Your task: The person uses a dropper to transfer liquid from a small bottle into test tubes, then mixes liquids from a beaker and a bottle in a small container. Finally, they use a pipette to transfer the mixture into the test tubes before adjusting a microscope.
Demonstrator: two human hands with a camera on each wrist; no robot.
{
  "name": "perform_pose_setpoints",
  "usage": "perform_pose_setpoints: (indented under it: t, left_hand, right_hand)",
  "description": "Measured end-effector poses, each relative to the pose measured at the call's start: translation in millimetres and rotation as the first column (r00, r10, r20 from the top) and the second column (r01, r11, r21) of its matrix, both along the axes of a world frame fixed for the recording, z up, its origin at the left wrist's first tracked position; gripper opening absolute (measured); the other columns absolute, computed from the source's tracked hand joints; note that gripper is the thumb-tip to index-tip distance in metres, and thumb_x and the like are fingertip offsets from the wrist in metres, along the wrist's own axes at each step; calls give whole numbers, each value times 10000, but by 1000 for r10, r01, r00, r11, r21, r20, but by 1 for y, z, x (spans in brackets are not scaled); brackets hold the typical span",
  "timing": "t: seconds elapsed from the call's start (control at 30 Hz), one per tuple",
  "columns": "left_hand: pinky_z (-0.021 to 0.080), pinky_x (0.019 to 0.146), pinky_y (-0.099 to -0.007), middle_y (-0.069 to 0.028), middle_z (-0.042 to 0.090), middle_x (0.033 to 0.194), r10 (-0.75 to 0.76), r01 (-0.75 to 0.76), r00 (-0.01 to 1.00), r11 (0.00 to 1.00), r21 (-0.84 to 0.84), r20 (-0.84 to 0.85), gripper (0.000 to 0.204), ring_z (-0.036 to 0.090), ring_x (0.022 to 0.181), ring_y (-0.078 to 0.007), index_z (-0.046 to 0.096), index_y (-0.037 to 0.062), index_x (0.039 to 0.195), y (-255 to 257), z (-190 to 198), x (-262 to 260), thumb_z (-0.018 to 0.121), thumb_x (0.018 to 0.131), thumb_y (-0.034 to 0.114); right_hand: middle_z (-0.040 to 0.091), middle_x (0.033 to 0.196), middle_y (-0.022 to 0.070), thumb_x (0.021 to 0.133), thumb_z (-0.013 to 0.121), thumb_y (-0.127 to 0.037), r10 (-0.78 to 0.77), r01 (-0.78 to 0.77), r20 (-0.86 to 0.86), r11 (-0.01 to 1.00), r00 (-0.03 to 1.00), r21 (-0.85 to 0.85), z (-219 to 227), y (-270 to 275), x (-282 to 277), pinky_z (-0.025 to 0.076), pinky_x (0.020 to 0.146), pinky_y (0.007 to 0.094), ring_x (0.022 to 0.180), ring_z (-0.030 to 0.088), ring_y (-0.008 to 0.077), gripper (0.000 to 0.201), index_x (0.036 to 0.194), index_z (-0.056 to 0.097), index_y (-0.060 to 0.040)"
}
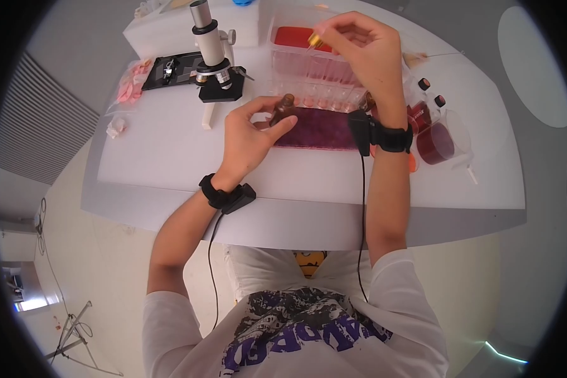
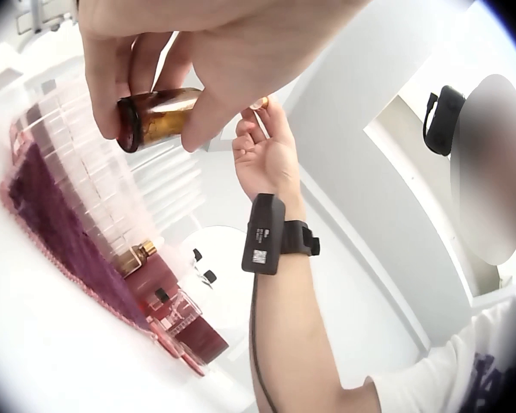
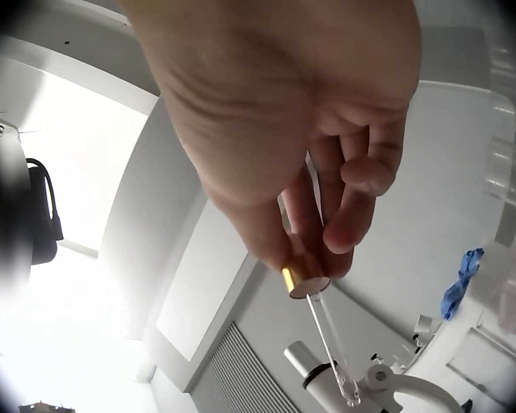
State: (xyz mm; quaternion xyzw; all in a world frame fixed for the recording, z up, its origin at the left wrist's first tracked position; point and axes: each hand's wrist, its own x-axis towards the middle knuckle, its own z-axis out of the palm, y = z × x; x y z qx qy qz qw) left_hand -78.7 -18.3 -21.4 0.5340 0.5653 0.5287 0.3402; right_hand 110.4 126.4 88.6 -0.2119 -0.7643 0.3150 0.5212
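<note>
My left hand [image 1: 249, 140] grips a small amber glass bottle [image 2: 159, 119] between thumb and fingers, tilted, above the purple cloth [image 1: 321, 130]. Raised higher at the right, my right hand [image 1: 373, 55] pinches a dropper [image 3: 305, 277] by its gold collar, and the glass pipette points down. The dropper is apart from the bottle. In the right wrist view, the pipette's tip shows clear against the microscope behind it. Beyond the cloth stands a row of clear tubes [image 1: 321, 99] with pink at their bottoms.
A white microscope [image 1: 213, 50] stands at the back left beside a black tray [image 1: 181, 68]. Behind the tubes is a clear box [image 1: 277, 66] with red inside. To the right are a beaker of dark red liquid [image 1: 436, 143] and black-capped bottles [image 1: 419, 116]. A gold-capped bottle [image 2: 138, 255] stands near the cloth.
</note>
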Motion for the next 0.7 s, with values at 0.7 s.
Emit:
perform_pose_setpoints:
  t: [0.7]
  left_hand:
    - [651,922,-343,-89,807,1129,364,-190,891,842,505,-271,436,780,998,-193,792,-16,1244,1,7,-14,964,866,116]
  right_hand:
    - [783,854,34,918,884,-197,266,-148,393,941,880,-305,12,-38,-13,585,711,250,766,734,112,189,942,823,-20]
